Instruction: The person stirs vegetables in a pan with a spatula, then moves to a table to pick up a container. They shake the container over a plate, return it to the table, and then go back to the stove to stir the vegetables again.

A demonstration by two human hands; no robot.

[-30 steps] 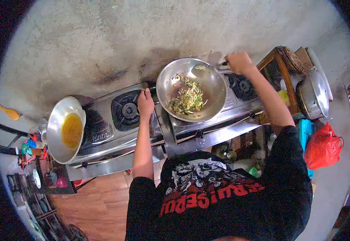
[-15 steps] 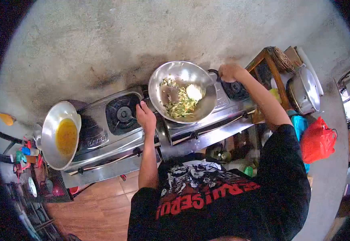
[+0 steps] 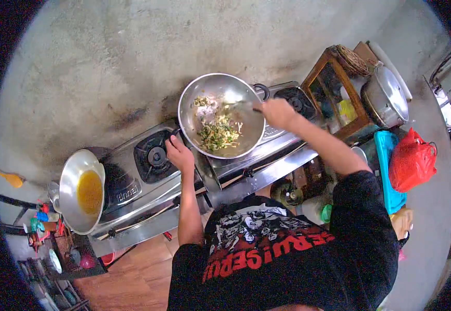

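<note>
A shiny round wok (image 3: 246, 142) sits on the stove with chopped green and pale food (image 3: 219, 133) inside. My left hand (image 3: 180, 155) is closed at the wok's left side, near its handle; the handle itself is mostly hidden. Over the wok's right rim, my right hand (image 3: 279, 113) is closed around the handle of a utensil (image 3: 257, 108) that reaches toward the food. The utensil's far end is hard to make out. A black handle (image 3: 261, 92) of the wok stands free just above my right hand.
Another pan with yellow-brown liquid (image 3: 89, 192) is at the left end of the stove (image 3: 127, 181). At right are a wooden-framed cabinet (image 3: 358, 120), a lidded metal pot (image 3: 386, 97), a red plastic bag (image 3: 413, 161) and a turquoise container (image 3: 384, 142).
My right hand has moved left and down, from the wok's right handle to over its rim. The food looks more mixed, and the white lump is gone from sight. The view has shifted slightly.
</note>
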